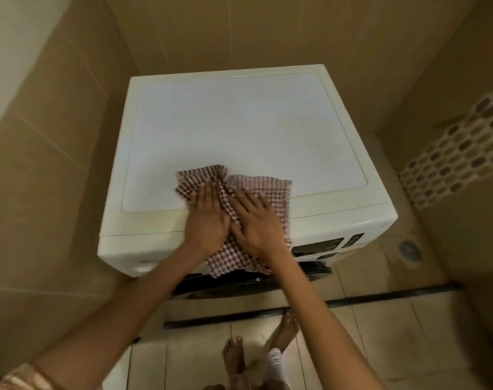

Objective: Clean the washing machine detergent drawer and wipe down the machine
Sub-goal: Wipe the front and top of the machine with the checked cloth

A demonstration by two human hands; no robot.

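Red-and-white checked cloth [234, 218], cream washing machine [239, 130], seemingly beige tiles [56, 153].

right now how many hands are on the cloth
2. The left hand lies flat on the left part of the checked cloth, the right hand flat beside it, both near the front edge of the washing machine.

both arms reach in from bottom corners of frame, nearly straight. left hand [206, 218] and right hand [256, 223] palms down, fingers straight, side by side, touching at frame centre
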